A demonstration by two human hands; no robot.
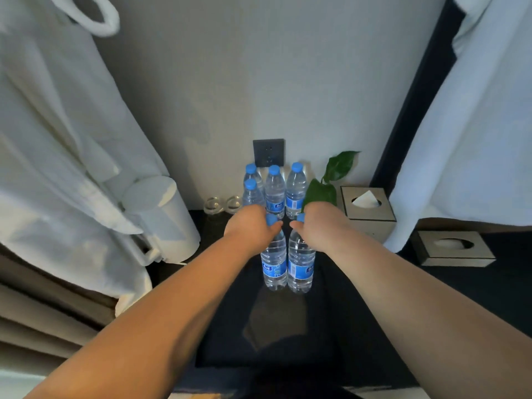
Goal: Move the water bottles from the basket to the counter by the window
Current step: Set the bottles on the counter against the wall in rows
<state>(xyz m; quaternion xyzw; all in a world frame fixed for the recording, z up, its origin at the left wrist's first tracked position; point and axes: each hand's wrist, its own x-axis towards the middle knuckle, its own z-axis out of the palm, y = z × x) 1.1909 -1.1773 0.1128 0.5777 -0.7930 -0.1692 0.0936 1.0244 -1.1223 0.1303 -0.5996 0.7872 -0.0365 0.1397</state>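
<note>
Two clear water bottles with blue caps and blue labels stand upright side by side on the dark counter (359, 312). My left hand (250, 224) grips the neck of the left bottle (275, 262). My right hand (318, 224) grips the neck of the right bottle (300, 263). Behind them, against the grey wall, stand several more bottles of the same kind (275, 191). No basket is in view.
A white kettle (161, 217) and two upturned glasses (223, 205) stand at the left. A leafy plant (331, 180) and a tissue box (367, 207) are at the right, with a second tissue box (452, 249) further right. White robes hang on both sides. A wall socket (268, 152) sits behind the bottles.
</note>
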